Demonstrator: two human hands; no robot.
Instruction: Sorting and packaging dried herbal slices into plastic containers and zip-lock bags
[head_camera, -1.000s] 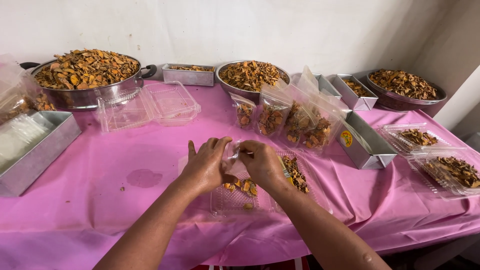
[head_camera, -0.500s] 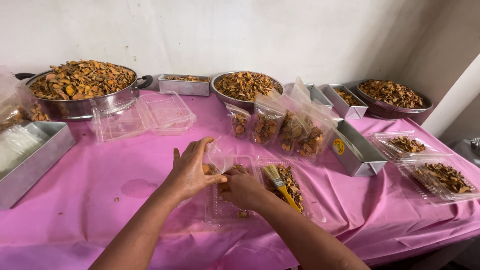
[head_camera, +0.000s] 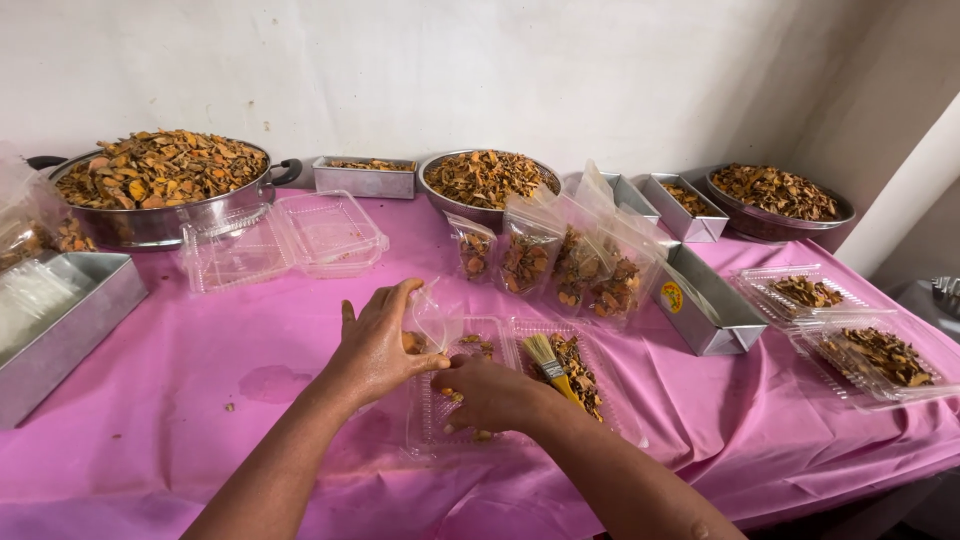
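- Spread across the whole view, a pink plastic tablecloth, keeping the working surface wipeable under loose orange-brown dried slices.
- Set at the back left, well apart from the hands, a large round steel pot with black handles, heaped high as bulk stock.
- Stood upright in a leaning row just behind the work spot, filled clear plastic pouches, propped against each other so nothing spills out of the open tops.
- Laid open and flat directly beneath both hands, a clear hinged plastic clamshell tray, catching dropped pieces; resting in its right half, a small yellow-handled paintbrush, close by for sweeping crumbs.
- Held up above that tray, a small clear plastic bag, mouth apparently kept open for filling.
- Reaching in from lower left, forearm angled inward, the left hand: thumb and forefinger pinched on the bag's edge, other fingers extended upward.
- Coming from lower right, the right hand: curled low over the tray, knuckles up, fingers tucked under toward the slices; contents of its grip hidden, cannot tell.
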